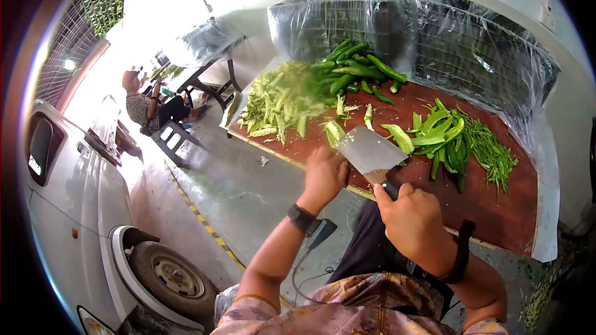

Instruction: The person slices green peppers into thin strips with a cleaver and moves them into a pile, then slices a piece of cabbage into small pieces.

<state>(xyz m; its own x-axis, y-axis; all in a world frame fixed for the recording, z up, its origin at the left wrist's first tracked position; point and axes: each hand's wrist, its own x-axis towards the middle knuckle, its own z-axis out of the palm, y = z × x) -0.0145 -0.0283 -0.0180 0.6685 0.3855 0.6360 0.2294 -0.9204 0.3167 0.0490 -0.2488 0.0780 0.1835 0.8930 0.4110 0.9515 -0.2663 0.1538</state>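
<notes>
My right hand (413,217) grips the dark handle of a cleaver (374,151), its broad blade lying low over the board and pointing up and left. My left hand (327,177) is at the board's front edge with curled fingers, close to the blade's left side; what they hold, if anything, is hidden. Just beyond those fingers lies a split pale-green pepper half (334,133). Another opened pepper half (399,139) is right of the blade, next to a heap of split green peppers (444,136). Whole green peppers (360,68) are piled at the back.
Pale pepper cores and scraps (279,102) cover the left of the red-brown board (496,217). Thin green strips (487,152) lie at its right. Plastic-covered crates (472,56) stand behind. A seated person (146,99) is farther off; a van (87,211) stands at left.
</notes>
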